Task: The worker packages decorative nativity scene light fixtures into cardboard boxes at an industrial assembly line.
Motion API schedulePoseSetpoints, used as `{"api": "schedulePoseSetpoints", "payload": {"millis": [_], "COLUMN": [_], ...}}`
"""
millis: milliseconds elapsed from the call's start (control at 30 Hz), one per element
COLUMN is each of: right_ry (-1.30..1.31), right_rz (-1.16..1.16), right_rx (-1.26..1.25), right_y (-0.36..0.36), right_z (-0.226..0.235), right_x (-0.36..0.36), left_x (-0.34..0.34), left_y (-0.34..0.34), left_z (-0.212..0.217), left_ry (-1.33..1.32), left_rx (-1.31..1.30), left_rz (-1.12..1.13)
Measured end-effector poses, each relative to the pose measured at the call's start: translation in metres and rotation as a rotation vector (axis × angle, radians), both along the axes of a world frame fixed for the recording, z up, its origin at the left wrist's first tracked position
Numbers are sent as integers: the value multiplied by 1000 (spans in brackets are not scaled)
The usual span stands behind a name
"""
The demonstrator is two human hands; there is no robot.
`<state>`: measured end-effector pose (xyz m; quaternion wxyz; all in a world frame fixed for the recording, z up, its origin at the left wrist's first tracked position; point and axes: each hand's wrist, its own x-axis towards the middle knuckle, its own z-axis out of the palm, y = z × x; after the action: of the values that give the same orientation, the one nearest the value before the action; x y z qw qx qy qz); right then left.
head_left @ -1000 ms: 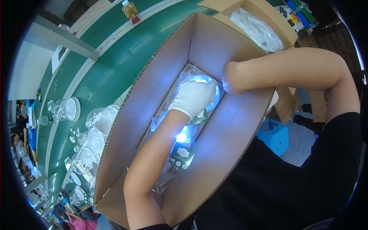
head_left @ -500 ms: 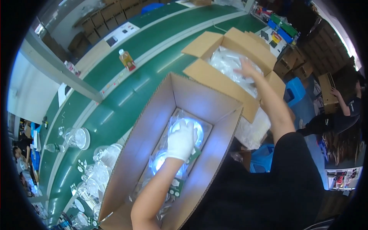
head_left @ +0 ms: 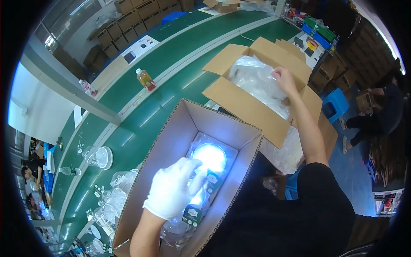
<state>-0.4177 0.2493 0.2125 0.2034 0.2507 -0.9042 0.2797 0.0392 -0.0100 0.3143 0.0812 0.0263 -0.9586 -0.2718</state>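
Left hand [head_left: 171, 190], white-gloved, is down inside the tall open carton [head_left: 188, 128], fingers [head_left: 195, 169] loosely spread over the bagged round glowing lamp [head_left: 209, 157] at its bottom; can't tell if it's actually gripped. Right hand [head_left: 284, 79], bare, is in the second open carton [head_left: 239, 100] just beyond the tall one, fingers pinched on the clear plastic bag [head_left: 257, 83]. Judgement: seat lamps flat, don't snag the film, pull one bag at a time.

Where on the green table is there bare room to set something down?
Bare green table lies between the orange bottle and the far open box. Crowded: bagged clear items left of the near box, where the left hand reaches.
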Motion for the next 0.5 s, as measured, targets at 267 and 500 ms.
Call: {"api": "schedulePoseSetpoints", "payload": {"millis": [267, 500], "right_ry": [-40, -409], "right_rz": [128, 497], "right_rx": [-318, -848], "right_y": [-13, -29], "right_z": [81, 102], "right_x": [74, 169], "left_x": [-71, -205], "left_y": [9, 56], "left_z": [32, 22], "left_ry": [389, 156], "left_rx": [196, 516], "left_rz": [-162, -266]}}
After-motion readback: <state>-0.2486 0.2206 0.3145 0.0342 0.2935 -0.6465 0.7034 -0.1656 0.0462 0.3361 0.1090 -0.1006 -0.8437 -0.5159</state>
